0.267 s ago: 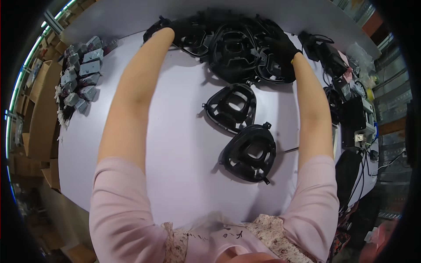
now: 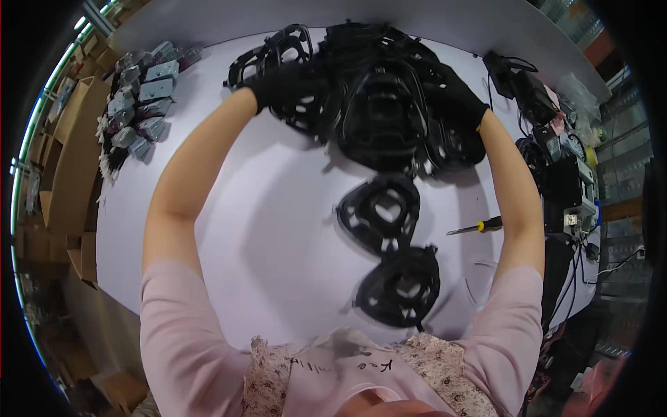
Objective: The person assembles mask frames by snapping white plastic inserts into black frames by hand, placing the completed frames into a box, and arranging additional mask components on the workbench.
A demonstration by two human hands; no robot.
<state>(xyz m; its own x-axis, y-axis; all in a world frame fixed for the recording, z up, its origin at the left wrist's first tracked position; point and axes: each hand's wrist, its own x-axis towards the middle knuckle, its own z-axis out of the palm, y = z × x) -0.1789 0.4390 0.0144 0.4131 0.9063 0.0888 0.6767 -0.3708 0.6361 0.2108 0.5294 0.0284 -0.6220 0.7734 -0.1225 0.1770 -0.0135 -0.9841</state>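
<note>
A heap of rounded black plastic frames (image 2: 382, 115) lies across the far middle of the white table, between my arms. My left hand (image 2: 293, 85), in a black glove, reaches in against the heap's left side. On the right side my right hand (image 2: 453, 90), gloved in black too, lies against the frames. Black on black and motion blur hide the fingers of both hands. Nearer to me, a rounded triangular black frame (image 2: 361, 221) with cut-out openings touches or nearly touches the heap. Another such frame (image 2: 389, 295) lies just below it.
A screwdriver (image 2: 490, 224) with a yellow and black handle lies by my right forearm. Several small wrapped grey boxes (image 2: 156, 89) are piled at the far left. Cables, a black power adapter (image 2: 511, 69) and a black device (image 2: 561, 191) line the right edge. Cardboard boxes (image 2: 76, 132) stand beyond the left edge.
Both hands have drawn the heap toward me. The two nearer frames have slid closer along with it. My elbows have bent outward, and the screwdriver's handle has come into sight.
</note>
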